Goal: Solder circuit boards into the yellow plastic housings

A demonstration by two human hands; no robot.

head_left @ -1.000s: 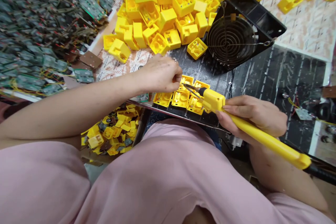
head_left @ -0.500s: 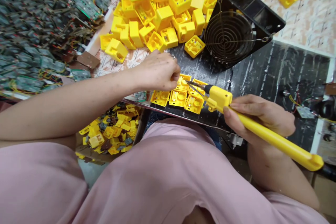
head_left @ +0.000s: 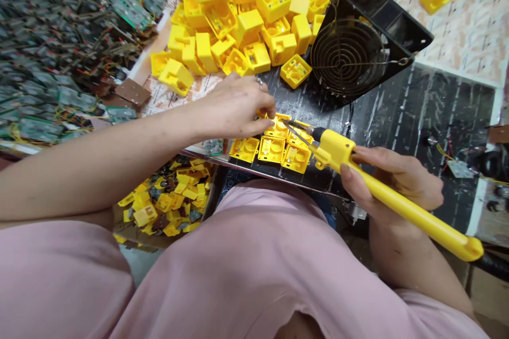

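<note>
My right hand (head_left: 392, 180) is wrapped round a long yellow soldering iron (head_left: 401, 204). Its metal tip points left into a small cluster of open yellow plastic housings (head_left: 274, 148) lying on the black mat (head_left: 417, 111) near the table's front edge. My left hand (head_left: 238, 106), with a ring on one finger, reaches in from the left. Its fingertips are pinched together right over the far housing of the cluster, next to the iron's tip. What the fingers hold is too small to make out.
A big heap of yellow housings (head_left: 246, 16) covers the back of the table. A black fan with a wire grille (head_left: 353, 47) stands right of it. Green circuit boards with wires (head_left: 59, 53) pile up at the left. A box of yellow scraps (head_left: 167, 204) sits below the table edge.
The soldering iron has drawn slightly right and its tip now meets the far housing. My left hand's fingers have shifted a little over the same housing; the view has tilted slightly.
</note>
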